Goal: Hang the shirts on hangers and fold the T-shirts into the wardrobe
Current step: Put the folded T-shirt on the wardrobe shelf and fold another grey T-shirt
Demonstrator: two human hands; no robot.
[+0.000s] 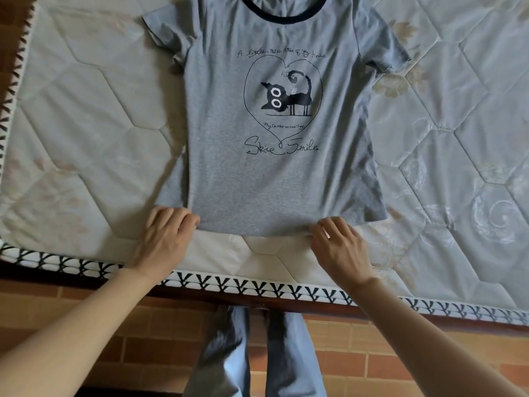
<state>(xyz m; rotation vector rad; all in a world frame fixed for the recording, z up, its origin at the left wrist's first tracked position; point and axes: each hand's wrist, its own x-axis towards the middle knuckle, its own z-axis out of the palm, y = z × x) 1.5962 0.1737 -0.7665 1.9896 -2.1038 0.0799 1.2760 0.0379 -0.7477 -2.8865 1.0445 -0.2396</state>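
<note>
Single head-worn view, wide-angle, edges bowed. Looks steeply down and forward from above the near edge of the pale quilted mattress (86, 116), close over it. Grey printed T-shirt (274, 173) fills centre frame, collar cut by the top edge. Both forearms enter from the bottom corners; left hand (164, 239) and right hand (339, 247) sit low-centre. Brick-patterned orange floor (357, 362) and the person's blue trouser legs (229, 353) lie directly below.

The T-shirt (274, 173) is spread flat on the mattress (86, 133), its hem nearest the mattress's near edge.
</note>
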